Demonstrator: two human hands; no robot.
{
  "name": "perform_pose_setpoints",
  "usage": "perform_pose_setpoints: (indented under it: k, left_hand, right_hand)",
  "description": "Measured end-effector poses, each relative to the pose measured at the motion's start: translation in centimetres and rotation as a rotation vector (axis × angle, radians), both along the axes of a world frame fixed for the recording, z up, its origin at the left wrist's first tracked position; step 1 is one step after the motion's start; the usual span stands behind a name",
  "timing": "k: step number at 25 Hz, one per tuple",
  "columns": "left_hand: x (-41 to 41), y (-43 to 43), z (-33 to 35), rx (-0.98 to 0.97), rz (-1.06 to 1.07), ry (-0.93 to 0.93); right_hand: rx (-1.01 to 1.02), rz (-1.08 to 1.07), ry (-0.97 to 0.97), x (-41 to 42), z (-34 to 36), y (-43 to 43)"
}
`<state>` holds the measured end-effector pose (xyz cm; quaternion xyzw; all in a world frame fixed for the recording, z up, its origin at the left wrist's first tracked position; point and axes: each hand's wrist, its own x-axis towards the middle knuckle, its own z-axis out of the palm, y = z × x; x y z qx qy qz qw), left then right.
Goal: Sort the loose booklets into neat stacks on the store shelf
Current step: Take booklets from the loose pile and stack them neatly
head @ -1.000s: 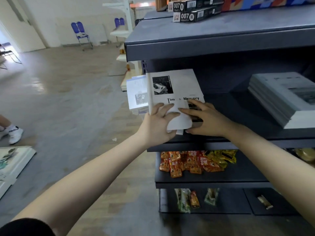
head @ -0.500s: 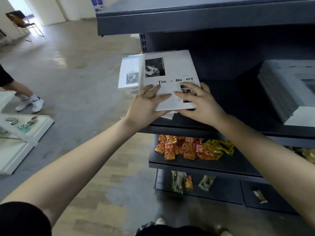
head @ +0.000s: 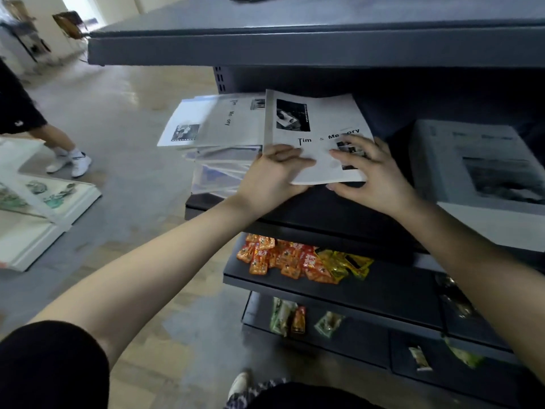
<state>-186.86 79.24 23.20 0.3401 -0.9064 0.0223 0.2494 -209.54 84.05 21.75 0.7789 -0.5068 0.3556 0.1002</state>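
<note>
Now the booklet (head: 324, 119) pinched at its near edge, left hand (head: 274, 177) beside right hand (head: 373, 177), thumbs seemingly beneath.

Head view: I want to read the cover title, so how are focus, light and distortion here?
In the head view the title on the top booklet reads clearly; the stack at right is soft and smeared; the upper shelf shades the bay; wide-angle bowing curves the shelf edges, and the floor at left shows bright glare.
</note>
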Motion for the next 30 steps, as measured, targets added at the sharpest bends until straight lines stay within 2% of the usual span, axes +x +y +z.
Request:
perform_pose_setpoints:
  k: [6,13,16,18,20,24,28,30]
  left_hand:
    - [-10.9,2.2,-0.6,0.046,-0.069,0.05]
    - [-21.6,5.5,-1.2,0.061,-0.246,0.063]
    - [-24.4,6.4,-1.5,0.143,-0.297,0.029]
    - [-26.0,6.9,-1.9,0.236,-0.246,-0.111]
    - [-27.1,6.9,-2.3,0.235,-0.178,-0.238]
    - [-27.9,6.2,-2.6,0.222,-0.139,-0.287]
    - [-27.9,6.1,-3.0,0.229,-0.109,-0.192]
    - [-27.8,6.2,-3.1,0.328,-0.057,-0.116]
  right_hand:
    - [-0.062,-0.025,0.068,-10.9,0.9,4.2]
    - [-0.076,-0.157,0.109,-20.6,-0.1,10.0]
    - [0.121,-0.231,0.098,-23.0,-0.6,11.6]
    - [0.425,-0.316,0.117,-24.0,-0.8,12.4]
    - [0.581,-0.373,0.118,-24.5,-0.7,12.4]
    - [0.568,-0.387,-0.019,-24.6,-0.6,11.7]
    - [0.56,-0.375,-0.111,-24.5,-0.7,11.8]
    - [0.563,-0.387,-0.128,-24.4,-0.5,11.8]
